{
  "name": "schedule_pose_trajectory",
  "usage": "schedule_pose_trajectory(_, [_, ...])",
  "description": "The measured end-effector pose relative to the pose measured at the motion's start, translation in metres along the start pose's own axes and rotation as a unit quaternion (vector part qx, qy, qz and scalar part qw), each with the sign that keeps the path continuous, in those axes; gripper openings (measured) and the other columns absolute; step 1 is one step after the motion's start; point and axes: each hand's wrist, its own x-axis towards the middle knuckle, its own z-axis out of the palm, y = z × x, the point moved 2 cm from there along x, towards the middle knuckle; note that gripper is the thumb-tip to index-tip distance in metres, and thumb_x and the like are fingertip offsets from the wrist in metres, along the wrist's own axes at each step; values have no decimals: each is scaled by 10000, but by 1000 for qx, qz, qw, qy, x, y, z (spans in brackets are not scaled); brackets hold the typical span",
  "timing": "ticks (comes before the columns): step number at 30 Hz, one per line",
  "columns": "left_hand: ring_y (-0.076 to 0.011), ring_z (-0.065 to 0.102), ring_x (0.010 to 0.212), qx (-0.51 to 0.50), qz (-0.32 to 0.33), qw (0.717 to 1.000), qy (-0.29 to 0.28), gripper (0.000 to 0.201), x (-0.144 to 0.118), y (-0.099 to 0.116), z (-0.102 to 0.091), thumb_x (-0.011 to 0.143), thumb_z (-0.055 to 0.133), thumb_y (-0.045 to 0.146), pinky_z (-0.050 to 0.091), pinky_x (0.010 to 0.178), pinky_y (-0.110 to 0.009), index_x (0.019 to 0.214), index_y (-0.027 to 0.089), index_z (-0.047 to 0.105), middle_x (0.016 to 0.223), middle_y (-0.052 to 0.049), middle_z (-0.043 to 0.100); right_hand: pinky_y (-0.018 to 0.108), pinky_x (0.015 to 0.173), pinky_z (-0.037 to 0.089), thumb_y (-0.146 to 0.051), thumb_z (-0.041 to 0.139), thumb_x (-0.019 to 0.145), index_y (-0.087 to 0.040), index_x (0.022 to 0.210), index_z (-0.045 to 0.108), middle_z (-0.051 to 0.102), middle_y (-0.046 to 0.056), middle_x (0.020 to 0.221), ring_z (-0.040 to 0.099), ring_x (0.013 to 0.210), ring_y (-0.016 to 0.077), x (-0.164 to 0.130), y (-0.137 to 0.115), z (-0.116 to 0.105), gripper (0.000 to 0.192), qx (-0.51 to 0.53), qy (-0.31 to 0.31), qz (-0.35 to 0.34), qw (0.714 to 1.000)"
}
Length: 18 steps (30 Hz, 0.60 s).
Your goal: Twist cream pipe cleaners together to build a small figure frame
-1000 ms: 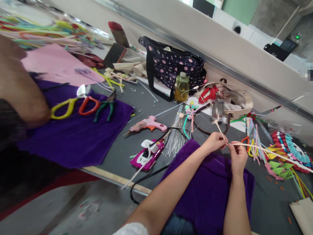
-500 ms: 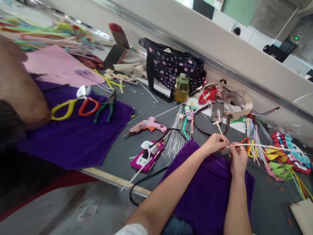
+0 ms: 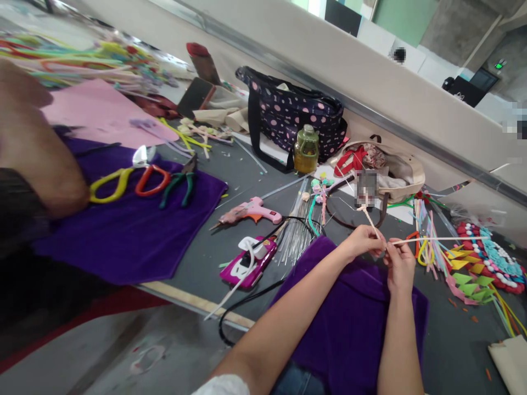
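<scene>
Two purple cloths (image 3: 127,230) and two glue guns (image 3: 251,209) crowd the counter (image 3: 230,164); both hands' fingers (image 3: 381,247) pinch one cream pipe cleaner (image 3: 432,239).

A pink hot glue gun (image 3: 251,210) lies on the grey table (image 3: 206,252), just beside a magenta glue gun (image 3: 248,260) with a black cord. On the purple cloth (image 3: 123,230) at left sit yellow-handled scissors (image 3: 110,184), orange-handled scissors (image 3: 151,179) and green-handled pliers (image 3: 179,178). Behind stand a dark polka-dot bag (image 3: 292,118), a green-capped jar (image 3: 306,148) and a beige bag (image 3: 395,170). A pink sheet (image 3: 99,112) lies at far left, and a beaded piece (image 3: 489,255) at right.
</scene>
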Motion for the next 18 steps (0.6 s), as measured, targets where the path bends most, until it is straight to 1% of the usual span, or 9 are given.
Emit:
schedule_pose_trajectory(3, [-98,577,491,-19,-5,1000,-6,262,0,0,-1,562,777,234,512,530,-234,718,85,627,554,-10,624,184,405,341,-376,741,659,-177,879,605,546,-52,625,475,466,75,0,1,0,327,-14,-9,-1,1000])
schedule_pose_trajectory(5, [-102,582,496,-33,-9,999,-4,280,0,1,-2,541,793,236,516,536,-242,709,82,631,553,-15,624,188,411,343,-397,718,683,-173,884,617,558,-37,647,481,490,85,1,1,0,318,-21,-12,-1,1000])
schedule_pose_trajectory(7, [-102,585,497,-49,-11,999,4,276,0,2,-3,538,797,226,523,550,-251,707,80,635,560,-19,628,192,416,349,-413,699,702,-164,887,629,575,-16,679,486,514,93,0,1,-1,318,-30,-2,-12,999])
schedule_pose_trajectory(10, [-101,590,496,-74,-12,997,23,263,-1,5,-6,546,793,197,531,565,-261,725,84,637,572,-19,634,197,431,349,-394,700,710,-156,891,644,571,-18,661,457,501,87,-1,-2,-3,304,-72,19,-51,996])
schedule_pose_trajectory(13, [-104,596,503,-93,-18,995,23,265,-2,7,-8,549,791,180,538,577,-273,744,83,641,584,-23,641,204,455,354,-356,709,709,-161,877,651,577,-21,673,443,499,83,-4,-7,-3,264,-113,13,-93,989])
schedule_pose_trajectory(18, [-103,595,511,-109,-22,994,1,285,-3,9,-8,537,803,193,538,580,-272,743,74,647,602,-33,650,256,568,426,-344,679,737,-165,843,669,619,19,738,541,628,142,-9,-14,1,209,-166,0,-167,972])
